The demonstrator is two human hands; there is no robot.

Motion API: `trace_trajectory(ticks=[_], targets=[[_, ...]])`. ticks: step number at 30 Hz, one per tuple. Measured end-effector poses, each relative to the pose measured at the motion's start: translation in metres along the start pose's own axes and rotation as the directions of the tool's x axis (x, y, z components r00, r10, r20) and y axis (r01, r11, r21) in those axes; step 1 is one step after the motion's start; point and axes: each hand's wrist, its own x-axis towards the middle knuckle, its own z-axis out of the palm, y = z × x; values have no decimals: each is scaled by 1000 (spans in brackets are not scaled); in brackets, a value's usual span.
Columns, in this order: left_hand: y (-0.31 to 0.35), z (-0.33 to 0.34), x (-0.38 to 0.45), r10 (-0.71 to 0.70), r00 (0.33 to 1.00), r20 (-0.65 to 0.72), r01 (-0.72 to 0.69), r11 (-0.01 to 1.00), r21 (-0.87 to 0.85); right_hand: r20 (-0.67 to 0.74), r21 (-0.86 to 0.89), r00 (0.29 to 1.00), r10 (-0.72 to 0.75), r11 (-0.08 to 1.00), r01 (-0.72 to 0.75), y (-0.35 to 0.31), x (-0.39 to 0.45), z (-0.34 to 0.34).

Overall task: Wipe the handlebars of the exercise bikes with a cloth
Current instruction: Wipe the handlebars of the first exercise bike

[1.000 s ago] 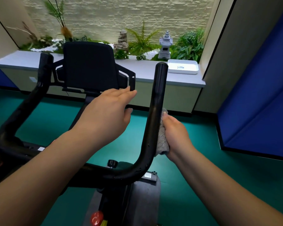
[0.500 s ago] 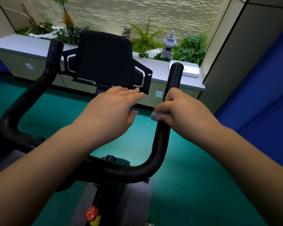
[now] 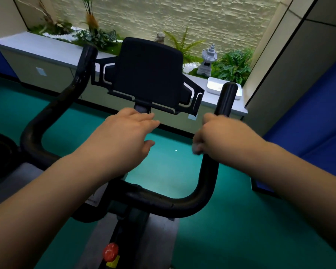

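Right hand grips the handlebar above teal floor.

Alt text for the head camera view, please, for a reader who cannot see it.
The right hand grips the right upright of an exercise bike's black handlebar, a bit of grey cloth just showing under its fingers. The left hand hovers open near the black console; a planter ledge lies beyond.
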Motion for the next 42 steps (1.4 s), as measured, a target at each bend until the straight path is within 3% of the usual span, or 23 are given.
trace_trajectory(ticks=[2, 7, 12, 17, 22, 27, 30, 33, 37, 42], targets=[[-4, -1, -4, -13, 999, 31, 12, 999, 31, -11, -21, 1000, 28, 999, -28, 6, 7, -1], [-10, 4, -13, -19, 994, 109, 12, 998, 64, 156, 77, 986, -55, 996, 44, -7, -6, 3], [-21, 10, -19, -4, 994, 112, 0, 999, 41, -114, 37, 992, 63, 998, -59, 8, 3, 4], [-27, 9, -21, -28, 994, 109, 26, 999, 22, 52, 191, 999, 7, 981, -17, -10, -23, 10], [-27, 4, -17, -52, 996, 77, 51, 999, 8, -130, 105, 985, 117, 989, -104, -4, -10, 8], [-31, 3, -23, -39, 998, 39, 40, 999, -17, 28, 199, 999, 44, 979, -49, -14, -26, 12], [-36, 7, -30, -29, 1000, -2, 29, 998, -56, -125, 340, 987, 105, 939, -57, -12, -34, 26], [-37, 11, -38, -21, 999, -26, 19, 996, -88, -334, 484, 900, 280, 870, -91, -12, -41, 48], [-37, 17, -44, 22, 995, -100, -30, 996, -80, -340, 647, 867, 364, 760, -66, -33, -67, 68], [-33, 17, -46, 62, 991, -115, -68, 997, -47, -375, 718, 812, 448, 694, -51, -33, -73, 76]])
